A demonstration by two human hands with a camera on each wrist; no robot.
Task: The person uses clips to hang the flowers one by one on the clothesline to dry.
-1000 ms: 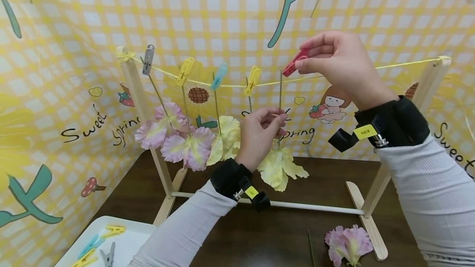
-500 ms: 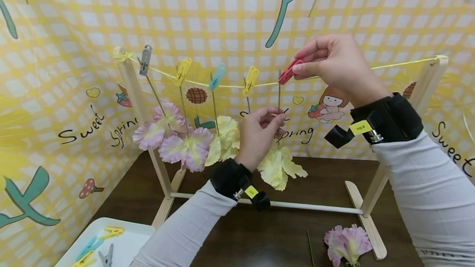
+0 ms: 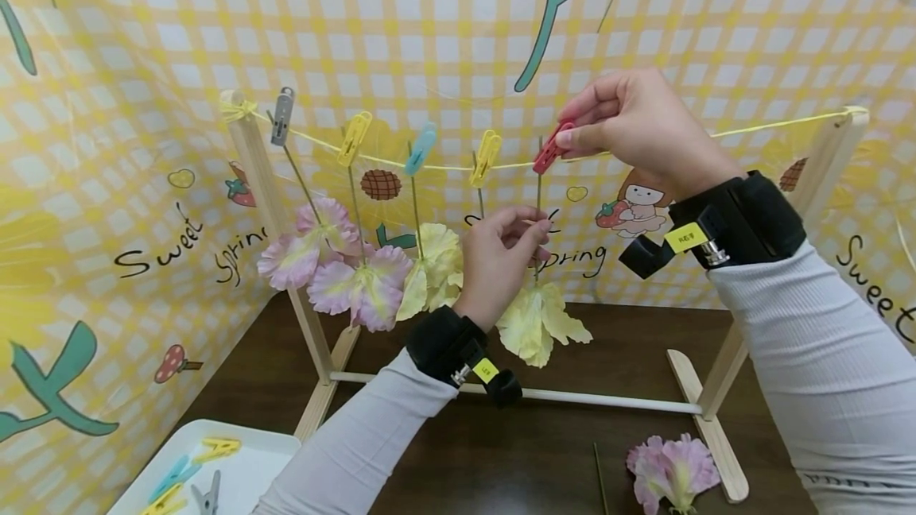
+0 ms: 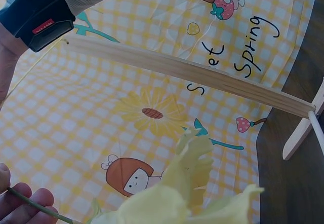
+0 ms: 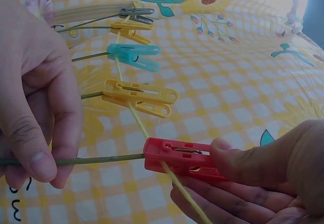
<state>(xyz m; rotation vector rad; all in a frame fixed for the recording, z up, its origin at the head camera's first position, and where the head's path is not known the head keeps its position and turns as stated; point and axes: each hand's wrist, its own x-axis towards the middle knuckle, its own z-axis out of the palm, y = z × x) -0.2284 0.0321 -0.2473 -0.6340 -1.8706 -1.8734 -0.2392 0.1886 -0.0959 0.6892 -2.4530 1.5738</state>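
Note:
My left hand (image 3: 501,257) pinches the thin green stem of a yellow flower (image 3: 540,324) that hangs petals down. With thumb and fingers my right hand (image 3: 637,121) squeezes a red clothespin (image 5: 182,155), whose nose sits over the yellow string (image 5: 190,201) and the top of that stem. Left of it along the string, a yellow clothespin (image 3: 487,157), a blue clothespin (image 3: 421,148), another yellow clothespin (image 3: 355,139) and a grey clothespin (image 3: 282,116) each hold a stem. Pink flowers (image 3: 361,284) and a yellow flower (image 3: 432,269) hang below them; one bloom is hidden behind my left hand.
The string runs between two posts of a wooden frame (image 3: 830,153) on a dark table (image 3: 501,459). A white tray (image 3: 250,439) with several clothespins stands at front left. A pink flower (image 3: 673,471) and a loose stem (image 3: 599,475) lie at front right.
My right hand has moved left and slightly down, bringing the red clothespin from beside the stem onto the string and stem top. The left hand has stayed in place on the stem.

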